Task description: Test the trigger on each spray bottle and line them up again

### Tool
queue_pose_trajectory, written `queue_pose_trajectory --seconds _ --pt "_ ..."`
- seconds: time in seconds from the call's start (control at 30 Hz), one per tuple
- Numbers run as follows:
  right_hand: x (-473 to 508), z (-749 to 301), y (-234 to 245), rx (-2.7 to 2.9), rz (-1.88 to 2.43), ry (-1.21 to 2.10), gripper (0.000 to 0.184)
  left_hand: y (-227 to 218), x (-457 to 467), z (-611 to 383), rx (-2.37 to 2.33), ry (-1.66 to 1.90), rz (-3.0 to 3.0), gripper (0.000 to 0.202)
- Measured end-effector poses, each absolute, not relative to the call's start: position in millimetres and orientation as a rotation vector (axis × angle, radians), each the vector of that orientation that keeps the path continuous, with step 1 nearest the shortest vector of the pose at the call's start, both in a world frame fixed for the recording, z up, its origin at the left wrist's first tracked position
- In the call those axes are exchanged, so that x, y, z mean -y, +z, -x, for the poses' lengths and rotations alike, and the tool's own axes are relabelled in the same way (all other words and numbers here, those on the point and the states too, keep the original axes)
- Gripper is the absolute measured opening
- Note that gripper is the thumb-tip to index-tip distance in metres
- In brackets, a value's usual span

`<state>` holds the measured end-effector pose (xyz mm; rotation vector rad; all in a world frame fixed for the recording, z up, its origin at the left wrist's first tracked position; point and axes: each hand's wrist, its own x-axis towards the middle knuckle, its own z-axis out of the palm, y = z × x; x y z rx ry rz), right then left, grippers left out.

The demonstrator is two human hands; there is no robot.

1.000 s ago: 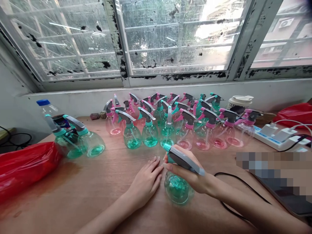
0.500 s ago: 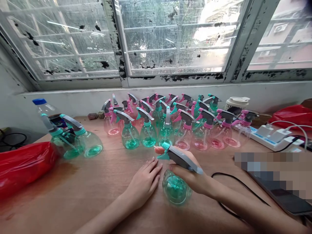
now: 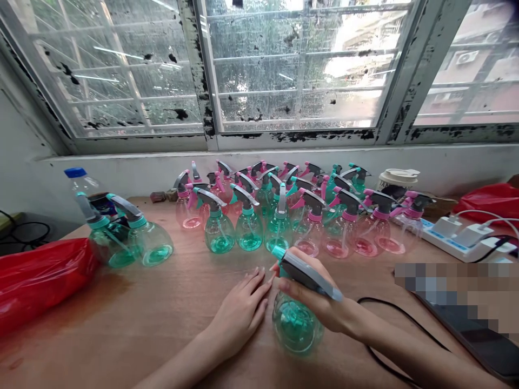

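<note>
My right hand [image 3: 314,286] is wrapped round the neck and trigger of a green spray bottle [image 3: 298,324], its grey and teal head pointing up and left. The bottle is see-through, tilted, and close to the table in front of me; whether its base touches the wood I cannot tell. Just left of it, my left hand [image 3: 243,305] lies flat on the table with fingers stretched forward, holding nothing. Beyond both hands stand several green spray bottles [image 3: 249,229] and several pink spray bottles [image 3: 338,235] in close rows.
Two green spray bottles [image 3: 150,243] stand at the left beside a red plastic bag [image 3: 48,278]. At the right are a power strip [image 3: 450,240] with chargers, a black cable [image 3: 405,310] and a dark phone-like device [image 3: 466,335]. A lidded cup [image 3: 397,181] stands behind.
My right fingers have drawn in around the spray bottle's trigger, which was visible before. The whole view has shifted slightly. My left hand stays flat.
</note>
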<state>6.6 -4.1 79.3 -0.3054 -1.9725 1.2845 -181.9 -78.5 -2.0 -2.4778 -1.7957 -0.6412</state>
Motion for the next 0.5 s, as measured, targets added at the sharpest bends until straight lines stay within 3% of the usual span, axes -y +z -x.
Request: queue_pose_trajectory --seconds 0.23,0.37,0.5 --pt "2 -5 74 1.952 0.274 1.282 0.023 11 85 180 1.956 -1.019 2.5 0.032" --pt "5 -1 68 1.891 0.309 1.203 0.036 14 93 176 1.87 -1.332 2.534 0.041" --pt "11 1 66 1.812 0.389 1.159 0.042 17 107 156 1.787 -1.296 2.609 0.059"
